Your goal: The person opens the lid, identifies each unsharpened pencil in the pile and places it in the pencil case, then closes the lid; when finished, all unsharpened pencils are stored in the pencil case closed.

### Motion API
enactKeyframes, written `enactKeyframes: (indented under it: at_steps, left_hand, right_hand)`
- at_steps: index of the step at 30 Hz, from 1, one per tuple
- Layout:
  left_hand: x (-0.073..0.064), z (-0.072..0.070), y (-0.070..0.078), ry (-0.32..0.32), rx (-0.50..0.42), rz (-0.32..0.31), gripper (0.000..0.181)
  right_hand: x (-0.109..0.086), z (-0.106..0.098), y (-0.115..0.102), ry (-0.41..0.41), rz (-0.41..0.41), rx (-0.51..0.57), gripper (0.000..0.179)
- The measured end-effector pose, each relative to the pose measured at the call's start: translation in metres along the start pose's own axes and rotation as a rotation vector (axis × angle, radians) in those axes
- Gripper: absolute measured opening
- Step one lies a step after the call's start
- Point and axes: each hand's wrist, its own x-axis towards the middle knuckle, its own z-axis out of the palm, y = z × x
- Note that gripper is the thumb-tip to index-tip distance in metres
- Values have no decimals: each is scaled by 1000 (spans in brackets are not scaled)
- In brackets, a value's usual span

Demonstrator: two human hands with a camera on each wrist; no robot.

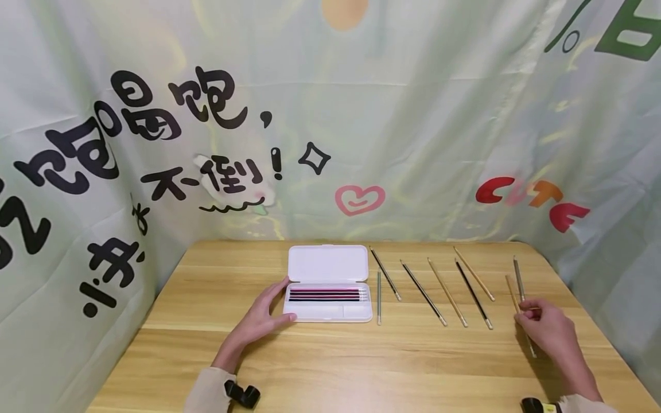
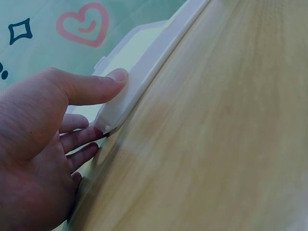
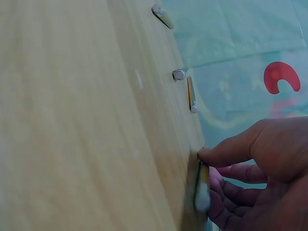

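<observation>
A white pencil case (image 1: 356, 312) lies on the table with its lid (image 1: 327, 263) raised at the back and several dark pencils (image 1: 324, 295) side by side inside. My left hand (image 1: 260, 315) rests against the case's left end, thumb on the front rim and fingers spread along the side. In the left wrist view, the thumb (image 2: 103, 86) lies on the white wall. At the far right, my right hand (image 1: 549, 330) pinches a wood-coloured pencil (image 1: 510, 289) between thumb and fingers. A grey pencil (image 1: 518, 275) lies right beside it, partly hidden beneath the hand.
Between case and right hand several loose pencils lie spread, among them a short grey-green one (image 1: 379, 298), black ones (image 1: 423, 292) and wood-coloured ones (image 1: 447, 292). A printed curtain (image 1: 413, 132) hangs behind the wooden table (image 1: 392, 367).
</observation>
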Motion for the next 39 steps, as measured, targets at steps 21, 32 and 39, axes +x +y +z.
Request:
enactKeyframes:
  at_steps: [21,32,39]
  left_hand:
    - [0,0,-1,-8,6,-1,92]
    - [1,0,-1,-9,9,-11,93]
    - [0,1,-1,-7,7,-15,93]
  right_hand:
    - [-6,0,-36,44,-103,130,26]
    - [-10,24,-85,79,-251,266,14]
    - [-8,44,-117,35,-326,338,11]
